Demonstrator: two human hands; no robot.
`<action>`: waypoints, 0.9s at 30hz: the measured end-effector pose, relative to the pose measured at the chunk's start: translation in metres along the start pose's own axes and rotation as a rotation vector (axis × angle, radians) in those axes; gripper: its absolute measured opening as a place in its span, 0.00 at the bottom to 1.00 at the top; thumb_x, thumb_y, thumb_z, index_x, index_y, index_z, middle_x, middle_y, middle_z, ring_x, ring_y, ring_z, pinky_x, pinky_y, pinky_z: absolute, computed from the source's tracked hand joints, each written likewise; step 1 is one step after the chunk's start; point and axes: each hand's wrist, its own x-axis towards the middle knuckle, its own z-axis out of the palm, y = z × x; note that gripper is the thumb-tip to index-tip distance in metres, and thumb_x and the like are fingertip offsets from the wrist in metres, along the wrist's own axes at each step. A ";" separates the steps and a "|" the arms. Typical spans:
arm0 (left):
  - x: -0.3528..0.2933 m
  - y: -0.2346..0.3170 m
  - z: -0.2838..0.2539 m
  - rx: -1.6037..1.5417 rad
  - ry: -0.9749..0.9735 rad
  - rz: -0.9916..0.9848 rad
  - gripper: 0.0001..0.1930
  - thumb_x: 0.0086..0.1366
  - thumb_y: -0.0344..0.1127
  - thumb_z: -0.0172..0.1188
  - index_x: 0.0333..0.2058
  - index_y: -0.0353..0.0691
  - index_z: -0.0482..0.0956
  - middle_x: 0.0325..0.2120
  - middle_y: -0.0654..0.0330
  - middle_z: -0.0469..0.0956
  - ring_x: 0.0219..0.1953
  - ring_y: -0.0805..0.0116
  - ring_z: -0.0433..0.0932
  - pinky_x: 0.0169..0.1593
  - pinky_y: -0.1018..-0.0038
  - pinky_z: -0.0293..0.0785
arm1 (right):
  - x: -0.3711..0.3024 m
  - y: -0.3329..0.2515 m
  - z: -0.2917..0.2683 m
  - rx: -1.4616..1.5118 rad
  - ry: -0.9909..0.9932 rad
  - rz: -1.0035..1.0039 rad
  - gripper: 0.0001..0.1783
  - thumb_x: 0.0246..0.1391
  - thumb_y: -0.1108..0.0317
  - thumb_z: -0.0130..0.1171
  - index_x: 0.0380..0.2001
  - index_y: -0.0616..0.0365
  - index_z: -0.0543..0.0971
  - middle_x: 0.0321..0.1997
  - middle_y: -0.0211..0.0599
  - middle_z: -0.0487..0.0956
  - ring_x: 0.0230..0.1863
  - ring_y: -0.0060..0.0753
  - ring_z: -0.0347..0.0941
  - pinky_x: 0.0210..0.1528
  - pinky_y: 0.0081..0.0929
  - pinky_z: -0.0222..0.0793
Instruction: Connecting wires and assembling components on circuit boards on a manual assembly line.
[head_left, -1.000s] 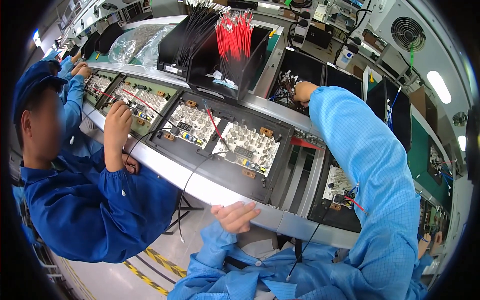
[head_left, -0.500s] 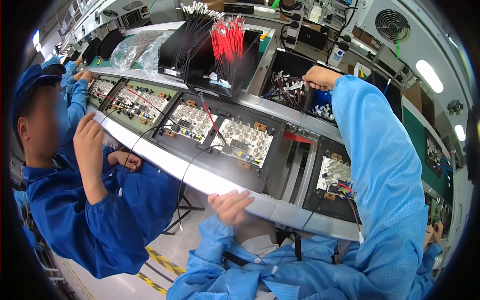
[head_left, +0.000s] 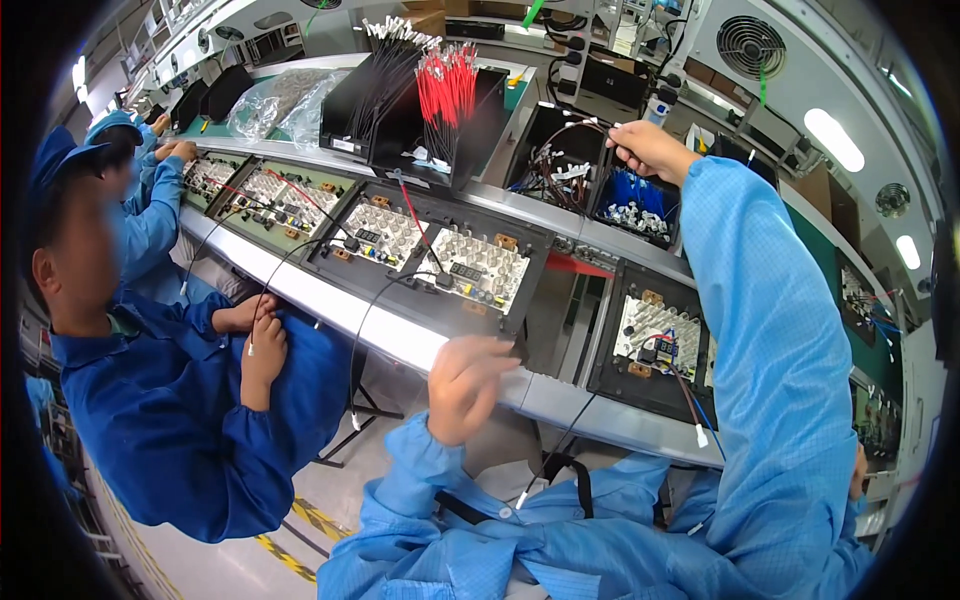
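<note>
My right hand is raised at the back, finger and thumb pinched on a brown wire harness that arcs up out of a black bin of similar brown wires. Beside it stands a bin of blue wires with white connectors. My left hand hovers at the near rail, holding nothing, its fingers apart and somewhat blurred. Closest to it is a white circuit board with a digit display, set in a black tray next to a second such board. Red and black wires run off them.
Another board in a black tray lies to the right, near my right sleeve. Black bins of red wires and black wires stand behind the line. A co-worker in blue sits close at left. A metal rail edges the line.
My right hand has lifted from the bin, drawing the brown wire harness up. My left hand has come up off the rail. The co-worker's raised hand has dropped to a black wire.
</note>
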 end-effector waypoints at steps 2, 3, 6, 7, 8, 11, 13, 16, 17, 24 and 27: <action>0.007 0.003 0.004 -0.014 -0.016 -0.006 0.15 0.49 0.18 0.53 0.35 0.38 0.82 0.42 0.53 0.79 0.46 0.52 0.75 0.50 0.62 0.71 | -0.001 0.004 0.004 -0.022 0.010 -0.005 0.13 0.67 0.56 0.46 0.37 0.54 0.74 0.20 0.17 0.68 0.17 0.09 0.62 0.16 0.11 0.55; 0.010 0.004 0.004 -0.024 -0.024 0.007 0.15 0.49 0.18 0.53 0.36 0.37 0.82 0.42 0.53 0.79 0.46 0.52 0.75 0.49 0.62 0.71 | -0.002 0.004 0.006 0.019 0.024 -0.030 0.13 0.66 0.58 0.47 0.37 0.55 0.75 0.20 0.19 0.70 0.18 0.12 0.64 0.17 0.13 0.57; 0.010 0.006 0.004 -0.047 -0.042 0.009 0.15 0.49 0.18 0.54 0.36 0.37 0.82 0.42 0.53 0.79 0.46 0.53 0.75 0.49 0.63 0.71 | -0.002 0.003 0.002 0.082 0.045 -0.072 0.12 0.63 0.60 0.50 0.37 0.56 0.77 0.21 0.24 0.73 0.18 0.18 0.66 0.17 0.17 0.60; 0.009 0.006 0.004 -0.059 -0.050 -0.002 0.15 0.50 0.19 0.54 0.36 0.37 0.82 0.42 0.53 0.79 0.46 0.53 0.75 0.49 0.63 0.71 | -0.002 0.003 0.000 -0.048 0.033 -0.081 0.12 0.63 0.61 0.51 0.36 0.57 0.77 0.22 0.25 0.74 0.19 0.18 0.67 0.18 0.18 0.60; 0.008 0.005 0.004 -0.059 -0.050 -0.001 0.15 0.50 0.19 0.54 0.36 0.37 0.82 0.42 0.53 0.79 0.46 0.53 0.75 0.49 0.63 0.71 | -0.002 0.002 0.000 -0.178 0.020 -0.093 0.11 0.62 0.61 0.51 0.35 0.57 0.77 0.22 0.26 0.75 0.19 0.18 0.67 0.18 0.18 0.60; 0.007 -0.001 0.003 -0.052 -0.060 -0.027 0.13 0.52 0.20 0.53 0.36 0.37 0.82 0.42 0.53 0.79 0.45 0.55 0.75 0.49 0.66 0.70 | 0.001 0.000 -0.004 -0.113 0.146 -0.147 0.10 0.60 0.63 0.52 0.33 0.58 0.78 0.23 0.27 0.76 0.18 0.19 0.65 0.17 0.17 0.59; 0.010 -0.004 0.002 -0.057 -0.062 -0.040 0.13 0.53 0.20 0.54 0.35 0.37 0.82 0.41 0.54 0.79 0.45 0.55 0.76 0.48 0.66 0.71 | 0.008 0.000 -0.010 -0.062 0.189 -0.167 0.09 0.59 0.65 0.52 0.35 0.57 0.77 0.22 0.26 0.74 0.17 0.17 0.62 0.16 0.18 0.55; 0.011 -0.005 0.002 -0.046 -0.080 -0.064 0.11 0.54 0.20 0.54 0.35 0.37 0.82 0.40 0.55 0.80 0.43 0.56 0.77 0.47 0.67 0.72 | 0.008 -0.001 -0.008 -0.073 0.259 -0.189 0.08 0.59 0.64 0.52 0.35 0.56 0.76 0.21 0.25 0.72 0.17 0.16 0.60 0.16 0.17 0.53; 0.010 -0.006 0.000 -0.026 -0.098 -0.072 0.11 0.55 0.21 0.54 0.35 0.37 0.82 0.40 0.55 0.80 0.42 0.57 0.77 0.46 0.68 0.72 | 0.008 -0.003 -0.006 -0.071 0.256 -0.190 0.08 0.59 0.64 0.52 0.35 0.56 0.76 0.21 0.25 0.72 0.17 0.16 0.60 0.16 0.17 0.53; 0.010 -0.008 -0.002 -0.018 -0.103 -0.064 0.11 0.53 0.21 0.56 0.35 0.37 0.82 0.38 0.56 0.81 0.40 0.57 0.78 0.42 0.69 0.73 | 0.029 0.012 -0.034 -0.589 0.364 -0.544 0.12 0.61 0.63 0.52 0.32 0.60 0.78 0.21 0.28 0.74 0.21 0.21 0.66 0.24 0.24 0.62; 0.009 -0.008 -0.003 0.002 -0.108 -0.070 0.11 0.53 0.21 0.56 0.35 0.37 0.82 0.37 0.56 0.81 0.39 0.57 0.78 0.41 0.69 0.74 | 0.025 -0.001 -0.040 -0.522 0.348 -0.485 0.13 0.60 0.63 0.52 0.32 0.61 0.78 0.20 0.28 0.73 0.22 0.21 0.66 0.26 0.24 0.62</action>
